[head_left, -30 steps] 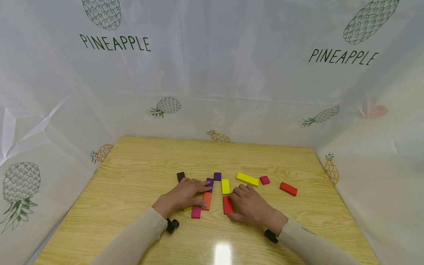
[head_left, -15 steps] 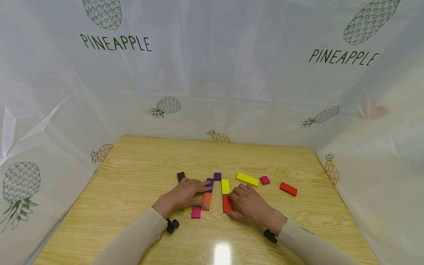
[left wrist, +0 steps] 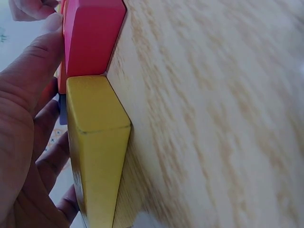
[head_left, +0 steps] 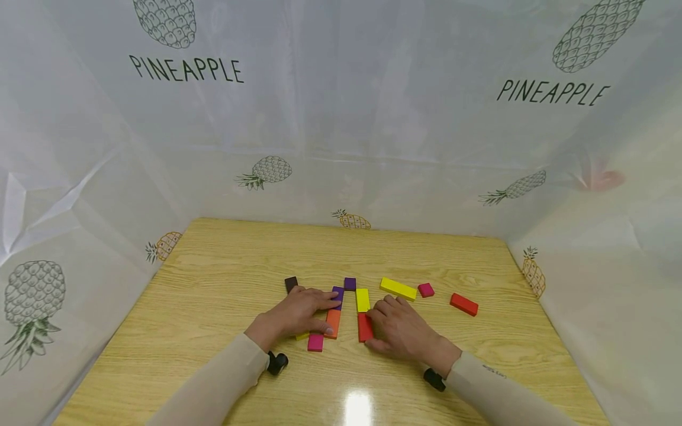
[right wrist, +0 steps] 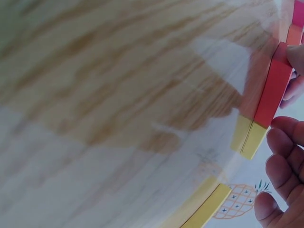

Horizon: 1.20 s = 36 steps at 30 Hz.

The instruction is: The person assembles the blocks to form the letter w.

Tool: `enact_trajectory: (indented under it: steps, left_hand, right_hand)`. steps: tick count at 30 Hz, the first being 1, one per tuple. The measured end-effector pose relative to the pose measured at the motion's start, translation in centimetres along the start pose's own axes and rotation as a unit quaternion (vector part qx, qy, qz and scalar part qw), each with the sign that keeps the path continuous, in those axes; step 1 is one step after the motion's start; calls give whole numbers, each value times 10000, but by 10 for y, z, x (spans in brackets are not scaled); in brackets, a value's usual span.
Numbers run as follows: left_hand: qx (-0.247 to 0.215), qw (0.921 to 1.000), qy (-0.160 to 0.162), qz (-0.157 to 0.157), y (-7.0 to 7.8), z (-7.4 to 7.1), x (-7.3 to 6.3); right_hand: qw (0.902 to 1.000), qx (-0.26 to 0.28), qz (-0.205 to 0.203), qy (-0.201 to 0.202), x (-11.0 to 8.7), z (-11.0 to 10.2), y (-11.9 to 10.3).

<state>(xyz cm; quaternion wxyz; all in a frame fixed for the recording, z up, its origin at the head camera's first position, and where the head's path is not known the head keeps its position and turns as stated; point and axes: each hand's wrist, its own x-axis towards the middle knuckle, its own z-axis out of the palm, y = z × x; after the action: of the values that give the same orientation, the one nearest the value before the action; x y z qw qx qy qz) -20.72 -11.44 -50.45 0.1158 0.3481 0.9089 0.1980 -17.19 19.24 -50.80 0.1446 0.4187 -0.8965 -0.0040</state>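
Observation:
In the head view my left hand (head_left: 295,310) lies over a row of blocks, fingertips on a purple block (head_left: 338,291) and thumb on an orange block (head_left: 333,322). A magenta block (head_left: 315,342) sits beside the orange one. Below the palm, a yellow block (left wrist: 99,142) shows in the left wrist view. My right hand (head_left: 399,328) pinches a red block (head_left: 364,327) between thumb and index finger. That block lies flat, its far end against a yellow block (head_left: 363,300). A small purple cube (head_left: 350,284) stands at the top, between the two rows.
A dark block (head_left: 290,283) pokes out beyond the left hand. To the right lie a long yellow block (head_left: 398,288), a small magenta block (head_left: 425,289) and another red block (head_left: 464,304). A pineapple-print sheet (head_left: 341,118) encloses the wooden table (head_left: 240,248).
My right hand has slid the red block slightly away from me, closing the gap to the yellow block. The left hand has stayed in place.

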Motion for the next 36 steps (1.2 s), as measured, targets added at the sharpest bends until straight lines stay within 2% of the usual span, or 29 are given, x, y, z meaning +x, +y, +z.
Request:
enact_trajectory:
  steps: [18, 30, 36]
  left_hand:
    - [35, 10000, -37, 5, -1, 0, 0]
    - [91, 10000, -32, -11, -4, 3, 1]
    - [91, 9999, -32, -33, -4, 3, 0]
  right_hand:
    - [10000, -24, 50, -44, 1, 0, 0]
    - [9998, -78, -62, 154, 1, 2, 0]
    - [9999, -62, -31, 95, 1, 1, 0]
